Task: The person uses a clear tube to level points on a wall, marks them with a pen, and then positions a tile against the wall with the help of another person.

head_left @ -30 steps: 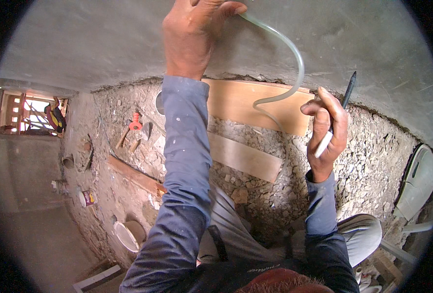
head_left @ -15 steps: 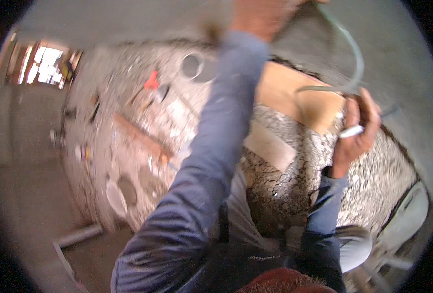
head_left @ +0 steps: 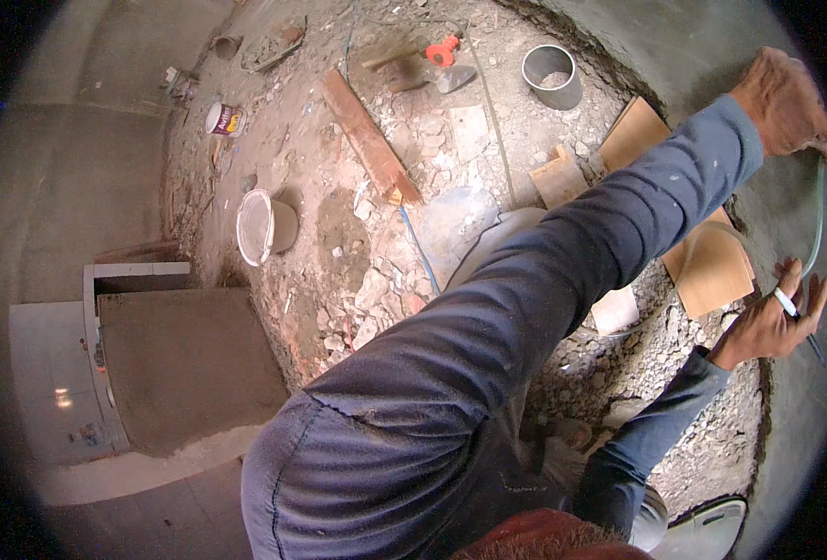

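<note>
At the far right my left hand (head_left: 788, 107) is closed against the grey wall, fingers curled round the upper end of a thin clear hose (head_left: 821, 217). The hose hangs in a curve toward my right hand (head_left: 766, 327), which is lower and nearer to me. A slim pen-like stick (head_left: 785, 301), white at one end and dark at the other, is gripped between that hand's bent fingers. Whether these fingers also touch the hose cannot be made out. Beside my right hand lies a tan board (head_left: 714, 273) on the rubble. My left sleeve crosses the middle and hides part of the ground.
A grey pipe piece (head_left: 555, 86) stands on the rubble floor. A trowel (head_left: 451, 80), an orange plastic piece (head_left: 442, 51) and a reddish plank (head_left: 368, 135) lie farther left. A white bucket (head_left: 269, 227) rests tilted. At lower left is a brown slab (head_left: 189, 364).
The view has swung, so the floor at left shows more fully and both hands appear farther right. My left hand still holds the hose, and my right hand the stick.
</note>
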A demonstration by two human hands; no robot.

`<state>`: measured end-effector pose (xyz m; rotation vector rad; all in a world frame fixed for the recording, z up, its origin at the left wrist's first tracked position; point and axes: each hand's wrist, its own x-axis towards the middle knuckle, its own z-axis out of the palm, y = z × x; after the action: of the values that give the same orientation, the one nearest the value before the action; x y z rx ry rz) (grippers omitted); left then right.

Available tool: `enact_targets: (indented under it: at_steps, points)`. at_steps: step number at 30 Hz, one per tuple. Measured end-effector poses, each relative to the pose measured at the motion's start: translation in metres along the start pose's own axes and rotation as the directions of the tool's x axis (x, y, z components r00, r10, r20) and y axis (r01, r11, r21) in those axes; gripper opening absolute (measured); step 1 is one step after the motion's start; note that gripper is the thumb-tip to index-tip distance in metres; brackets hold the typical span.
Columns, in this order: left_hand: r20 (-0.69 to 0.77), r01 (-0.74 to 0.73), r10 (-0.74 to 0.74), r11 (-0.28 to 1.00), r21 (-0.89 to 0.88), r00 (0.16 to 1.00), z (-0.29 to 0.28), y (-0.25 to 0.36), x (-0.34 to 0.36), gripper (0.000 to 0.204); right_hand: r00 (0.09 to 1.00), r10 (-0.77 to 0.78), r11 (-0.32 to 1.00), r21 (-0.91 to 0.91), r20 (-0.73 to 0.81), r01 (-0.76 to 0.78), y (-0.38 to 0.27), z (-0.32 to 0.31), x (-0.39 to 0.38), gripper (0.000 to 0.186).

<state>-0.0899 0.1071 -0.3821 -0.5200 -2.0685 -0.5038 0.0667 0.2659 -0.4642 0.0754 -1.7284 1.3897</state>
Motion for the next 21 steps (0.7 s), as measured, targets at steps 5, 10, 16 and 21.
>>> enact_targets:
  at_steps: [5,10,16,21]
  points:
    - [-0.09,-0.124,0.12,0.991,-0.046,0.989,-0.022,0.008,0.005,0.049,0.99,0.077,0.993,-0.096,0.12,-0.066,0.012,-0.001,-0.009,0.036]
    - [-0.169,-0.15,0.134,0.985,-0.085,0.976,-0.063,0.009,-0.002,0.064,0.968,-0.128,0.964,-0.203,0.217,0.173,0.001,0.029,-0.033,0.042]
    - [-0.219,-0.182,0.151,0.974,-0.133,0.964,-0.043,0.022,0.003,0.077,0.964,-0.134,0.967,-0.181,0.23,0.178,0.003,0.041,-0.042,0.05]
    - [-0.234,-0.158,0.143,0.986,-0.048,0.962,-0.042,0.017,-0.005,0.079,0.966,-0.105,0.977,-0.159,0.235,0.145,0.004,0.059,-0.05,0.051]
